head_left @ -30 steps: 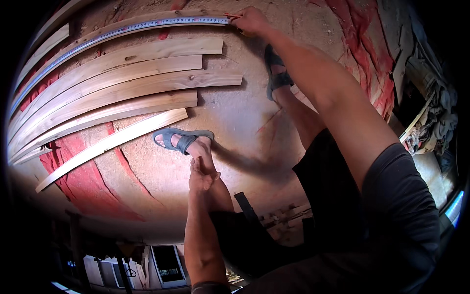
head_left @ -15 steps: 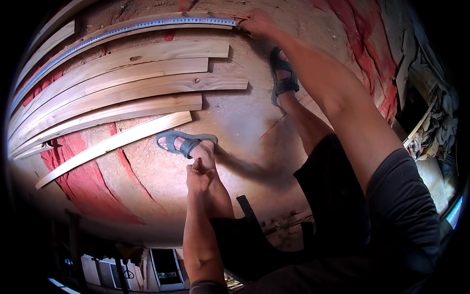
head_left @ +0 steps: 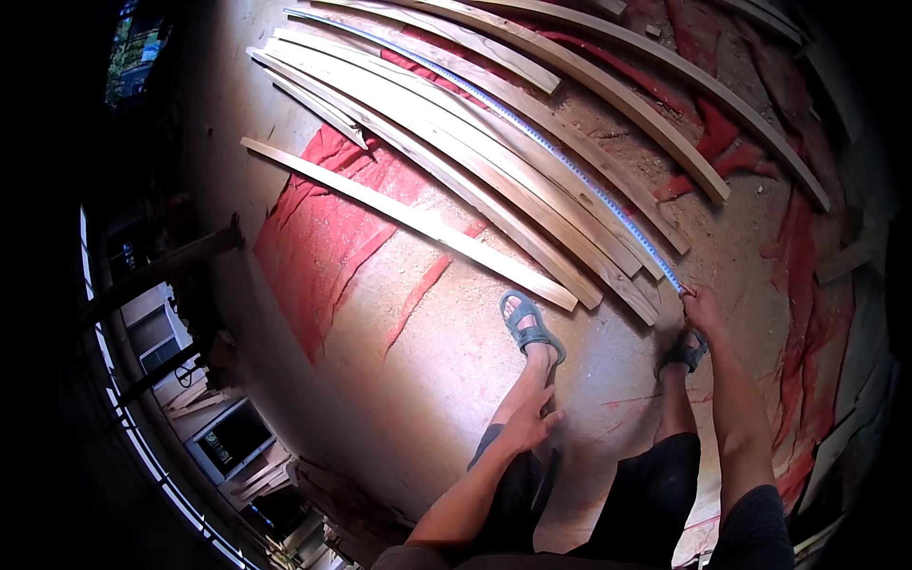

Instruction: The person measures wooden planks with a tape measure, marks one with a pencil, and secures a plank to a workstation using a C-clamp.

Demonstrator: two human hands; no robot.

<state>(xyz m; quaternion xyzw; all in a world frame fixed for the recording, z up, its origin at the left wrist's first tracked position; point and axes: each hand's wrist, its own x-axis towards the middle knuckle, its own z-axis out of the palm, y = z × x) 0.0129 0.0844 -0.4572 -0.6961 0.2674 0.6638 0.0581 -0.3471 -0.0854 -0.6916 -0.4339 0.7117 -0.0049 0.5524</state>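
In my right hand (head_left: 703, 312), closed at the boards' near right ends, is the end of a tape measure (head_left: 560, 160). Its long pale blade stretches up and left across the row of wooden boards (head_left: 513, 195), over their lengths. The grip's details are small, and I cannot make out whether anything else is in those fingers. My left hand (head_left: 530, 425) rests by my left lower leg, fingers loosely apart, holding nothing. A narrower, separate wooden strip (head_left: 418, 223) lies at an angle just in front of the row.
Red cloth (head_left: 328, 228) lies crumpled under the boards, with more red sheeting (head_left: 807, 370) at the right. Further long boards (head_left: 655, 114) lie on the far side. My sandalled left foot (head_left: 530, 323) stands near the strip's end. Framed panels (head_left: 228, 439) stand at lower left.
The view has turned and widened, showing the boards' far ends. My right hand and the tape have shifted toward nearer boards. My left hand stays by my leg, its fingers now more spread.
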